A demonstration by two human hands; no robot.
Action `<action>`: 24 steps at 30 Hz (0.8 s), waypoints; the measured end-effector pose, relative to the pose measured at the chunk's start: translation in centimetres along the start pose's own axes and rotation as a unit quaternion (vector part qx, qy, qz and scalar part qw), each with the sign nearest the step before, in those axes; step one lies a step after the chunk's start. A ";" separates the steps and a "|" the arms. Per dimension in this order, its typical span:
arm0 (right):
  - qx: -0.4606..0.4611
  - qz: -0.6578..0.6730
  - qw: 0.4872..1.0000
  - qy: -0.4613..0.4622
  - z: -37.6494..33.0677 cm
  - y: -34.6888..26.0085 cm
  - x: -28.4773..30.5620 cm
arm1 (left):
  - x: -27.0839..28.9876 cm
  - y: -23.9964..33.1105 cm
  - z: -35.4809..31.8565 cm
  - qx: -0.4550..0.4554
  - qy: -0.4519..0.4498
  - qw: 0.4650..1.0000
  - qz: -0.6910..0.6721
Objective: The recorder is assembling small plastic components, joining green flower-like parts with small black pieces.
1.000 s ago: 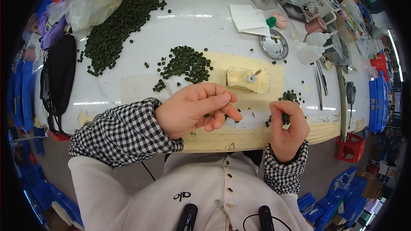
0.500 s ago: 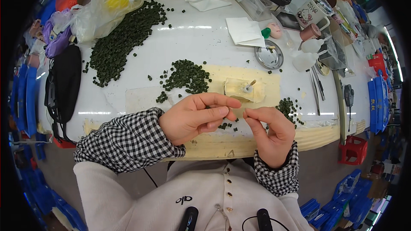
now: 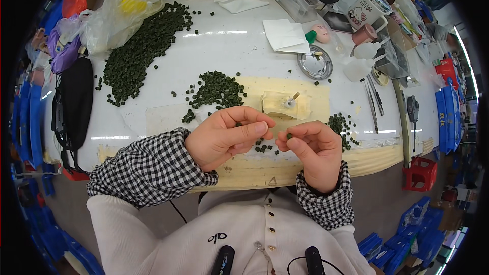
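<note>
Above the front of the table, my right hand (image 3: 318,150) pinches a small dark green piece (image 3: 289,136) between thumb and fingertips. Close by on its left is my left hand (image 3: 224,135), thumb pressed toward the curled index finger. A dark spot shows between those fingers, but I cannot make out what they hold. Beyond the hands, a cream block (image 3: 277,104) with a short upright peg (image 3: 292,101) stands on a pale yellow sheet (image 3: 318,91). A small pile of dark green pieces (image 3: 216,90) lies just past my left hand, and another pile (image 3: 340,125) lies right of my right hand.
A large heap of green pieces (image 3: 142,46) spreads at the far left beside a clear plastic bag (image 3: 102,25). A round metal lid (image 3: 315,62), white tissue (image 3: 285,35), tweezers (image 3: 372,107) and a white mug (image 3: 362,12) are on the right. A black pouch (image 3: 75,102) lies left.
My hands have drawn slightly apart. The right hand has turned and opened out a little, so the green piece at its fingertips now shows. The whole view has shifted slightly.
</note>
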State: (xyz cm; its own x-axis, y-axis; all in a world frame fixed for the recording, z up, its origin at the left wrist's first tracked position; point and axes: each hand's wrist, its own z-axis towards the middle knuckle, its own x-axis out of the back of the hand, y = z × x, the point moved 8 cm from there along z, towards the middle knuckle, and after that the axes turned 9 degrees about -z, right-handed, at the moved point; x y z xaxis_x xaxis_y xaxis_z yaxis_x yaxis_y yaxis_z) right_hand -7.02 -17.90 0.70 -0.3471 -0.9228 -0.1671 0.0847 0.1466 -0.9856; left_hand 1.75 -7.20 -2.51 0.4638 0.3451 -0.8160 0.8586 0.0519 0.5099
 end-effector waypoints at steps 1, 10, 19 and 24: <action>-0.008 0.009 1.000 0.001 0.0 0.1 0.0 | 0.0 0.0 0.0 -0.002 0.000 1.000 -0.003; 0.018 0.010 1.000 0.002 0.2 -0.3 -0.2 | 0.0 0.1 -0.1 -0.003 -0.018 1.000 0.009; 0.035 -0.079 0.996 0.018 0.1 -0.2 0.1 | 0.0 0.1 -0.1 -0.007 -0.010 1.000 0.015; 0.044 -0.121 0.992 0.018 0.3 -0.6 -0.5 | -0.2 1.0 -0.4 -0.046 0.029 0.992 0.110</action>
State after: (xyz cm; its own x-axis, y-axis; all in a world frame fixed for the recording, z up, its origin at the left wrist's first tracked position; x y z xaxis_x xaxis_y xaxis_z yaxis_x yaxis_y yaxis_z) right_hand -6.67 -17.65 1.34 -0.4001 -0.9137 0.0708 0.0764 -0.1102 -0.9910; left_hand 2.42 -6.87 -1.73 0.6227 0.4104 -0.6662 0.7128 0.0538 0.6993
